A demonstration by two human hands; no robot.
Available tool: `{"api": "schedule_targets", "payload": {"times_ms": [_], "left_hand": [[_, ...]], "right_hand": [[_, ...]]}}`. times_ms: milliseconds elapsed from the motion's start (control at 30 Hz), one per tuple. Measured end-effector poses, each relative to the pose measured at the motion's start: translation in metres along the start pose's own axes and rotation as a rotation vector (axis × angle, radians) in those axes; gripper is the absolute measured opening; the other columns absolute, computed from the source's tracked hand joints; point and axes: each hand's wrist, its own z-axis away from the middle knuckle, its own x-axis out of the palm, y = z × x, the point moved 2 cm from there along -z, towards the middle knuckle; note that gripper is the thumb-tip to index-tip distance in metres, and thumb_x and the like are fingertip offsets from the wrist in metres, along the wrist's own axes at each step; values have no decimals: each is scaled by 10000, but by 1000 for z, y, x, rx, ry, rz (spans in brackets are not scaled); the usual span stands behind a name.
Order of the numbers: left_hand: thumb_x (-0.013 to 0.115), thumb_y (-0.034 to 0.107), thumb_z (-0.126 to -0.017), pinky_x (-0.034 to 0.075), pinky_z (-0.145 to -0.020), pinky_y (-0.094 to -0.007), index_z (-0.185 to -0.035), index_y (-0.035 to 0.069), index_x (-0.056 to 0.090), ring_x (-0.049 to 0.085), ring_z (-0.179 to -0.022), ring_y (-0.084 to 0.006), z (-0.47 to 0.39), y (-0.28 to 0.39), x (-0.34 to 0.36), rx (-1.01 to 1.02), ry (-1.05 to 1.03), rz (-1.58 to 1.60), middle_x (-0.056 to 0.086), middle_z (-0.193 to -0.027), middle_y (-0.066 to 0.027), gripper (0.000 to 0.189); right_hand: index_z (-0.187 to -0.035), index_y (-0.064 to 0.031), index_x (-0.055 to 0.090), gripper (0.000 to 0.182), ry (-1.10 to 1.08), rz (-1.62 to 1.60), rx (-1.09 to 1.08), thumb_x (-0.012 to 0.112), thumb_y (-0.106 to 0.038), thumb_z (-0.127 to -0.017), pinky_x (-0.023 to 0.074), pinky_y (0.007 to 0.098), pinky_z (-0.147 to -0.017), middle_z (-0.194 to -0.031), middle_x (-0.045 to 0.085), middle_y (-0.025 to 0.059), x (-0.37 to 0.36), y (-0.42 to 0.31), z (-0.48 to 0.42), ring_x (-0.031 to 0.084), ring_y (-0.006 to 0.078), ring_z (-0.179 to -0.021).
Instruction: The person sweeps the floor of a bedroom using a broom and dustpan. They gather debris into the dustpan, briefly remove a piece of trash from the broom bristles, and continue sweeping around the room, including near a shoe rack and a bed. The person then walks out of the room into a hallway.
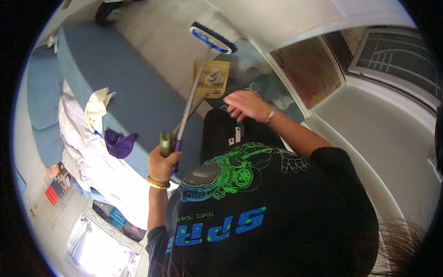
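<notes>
My left hand [161, 162] is closed around the purple grip of a push broom's pale pole [188, 107]. The green handle end [166, 143] of a long-handled dustpan is held in the same hand. At the pole's far end, the blue-and-white broom head [211, 38] with dark bristles hangs tilted beyond the dustpan. The yellow dustpan [200, 81] carries a clump of greyish debris [214, 77]. My right hand [247, 105] is raised in front of my body, back up, with fingers loosely bent and slightly apart. Nothing shows in it, though its palm is hidden.
A blue-grey upholstered bed edge [114, 69] runs along the left. A purple cap [120, 143] and a pale cloth [98, 109] lie there beside white bedding [100, 166]. On the right are a sill [360, 128] and a window [398, 52]. Another person's leg [105, 12] shows at the top.
</notes>
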Motion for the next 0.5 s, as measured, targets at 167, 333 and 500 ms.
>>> {"api": "schedule_targets", "payload": {"times_ms": [167,333,500], "left_hand": [[636,161,-615,395,-461,-273,-743,-17,576,472,-482,-99,-33,-5,22,129,-61,-101,517,-535,-39,227],[634,222,-694,410,-480,-306,-775,-12,580,504,-471,-159,-72,-29,10,194,-14,-126,499,-519,-121,253],[629,278,-745,406,-486,-307,-733,-21,571,467,-461,-158,-86,-75,-41,71,190,-90,489,-516,-121,304]], "right_hand": [[-898,3,502,383,-24,-348,50,580,-357,-796,496,294,-489,-754,555,81,101,-15,-49,568,170,-602],[-825,13,472,129,333,-350,42,530,-33,-719,471,326,-435,-671,546,106,118,2,-101,568,224,-535],[-796,-2,450,127,400,-497,14,527,-6,-695,464,346,-425,-651,472,79,48,-12,-140,484,173,-505]]}}
